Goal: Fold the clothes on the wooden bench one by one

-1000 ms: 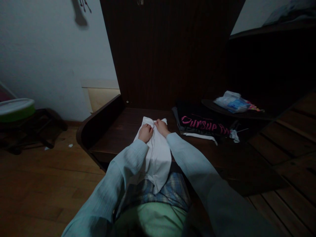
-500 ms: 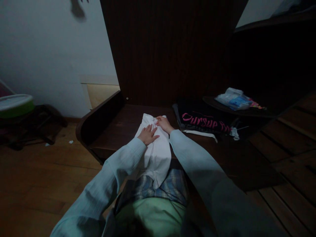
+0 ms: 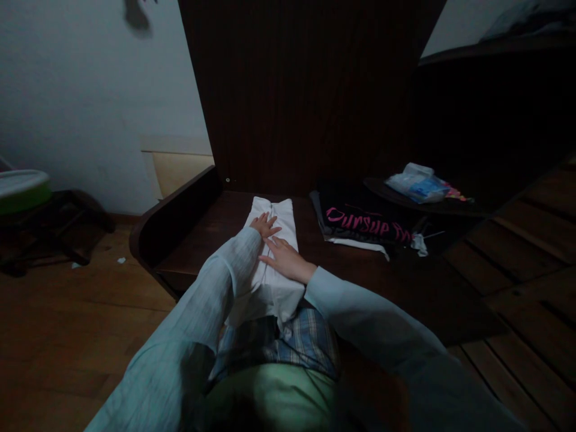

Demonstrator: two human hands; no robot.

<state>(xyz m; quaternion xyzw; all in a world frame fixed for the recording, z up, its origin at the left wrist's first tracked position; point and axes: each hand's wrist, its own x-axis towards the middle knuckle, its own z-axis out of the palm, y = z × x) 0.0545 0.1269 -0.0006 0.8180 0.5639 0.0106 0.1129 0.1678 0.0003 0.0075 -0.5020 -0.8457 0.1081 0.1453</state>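
Observation:
A white garment (image 3: 275, 217) lies lengthwise on a dark wooden surface (image 3: 211, 240), its near end hanging over the edge onto a plaid cloth (image 3: 301, 339) on my lap. My left hand (image 3: 264, 225) rests flat on the garment's far part, fingers spread. Just behind it my right hand (image 3: 284, 260) lies flat on the middle of the garment, fingers pointing left. Neither hand grips the cloth. Both arms wear pale blue sleeves.
A folded black shirt with pink lettering (image 3: 364, 222) lies to the right of the white garment. Beyond it a dark tray (image 3: 432, 207) holds a plastic packet (image 3: 416, 183). A tall dark panel (image 3: 306, 90) stands behind. At far left a green-rimmed tub (image 3: 22, 189) sits on a stool.
Both hands let go of the bunched far end and opened flat. The right hand slid back toward me along the garment, which now lies smoother and straighter.

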